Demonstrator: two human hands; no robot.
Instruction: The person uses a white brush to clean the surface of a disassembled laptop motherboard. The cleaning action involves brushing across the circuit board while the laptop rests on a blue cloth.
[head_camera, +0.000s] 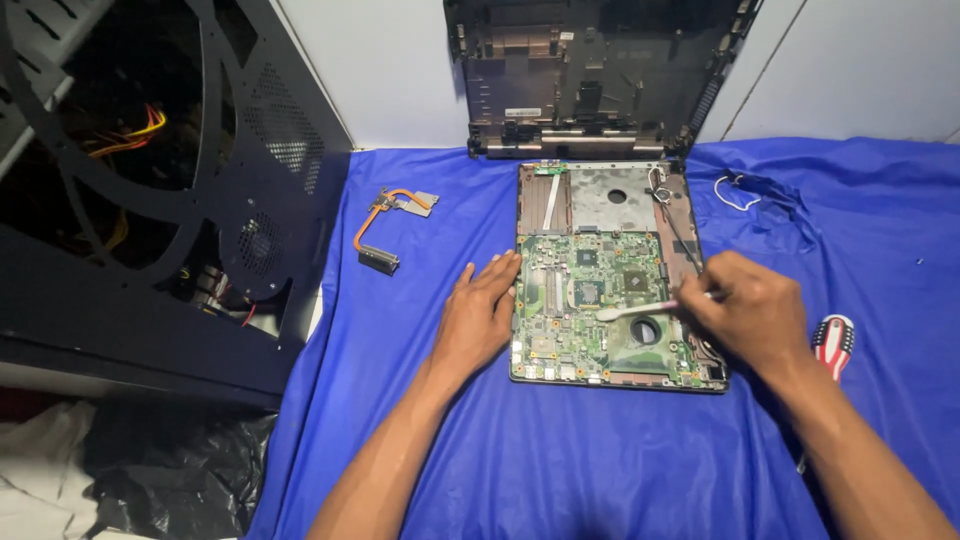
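Resting flat, fingers spread and empty, the left hand (478, 318) pressed the green laptop circuit board (590, 305) at its nine o'clock edge. Right hand (745, 310) pinched a slim white plastic brush (635, 309), bristles over the board's centre. Wrinkled blue cloth (560, 460) lay beneath; copper heat pipe (385, 225) at ten o'clock.

A computer repair workshop: an opened laptop (610, 270) with bare green motherboard (590, 300) lies on a blue-clothed surface (560, 460), beside a removed heatpipe (385, 225), a screwdriver (832, 345) and an open desktop case (150, 180).
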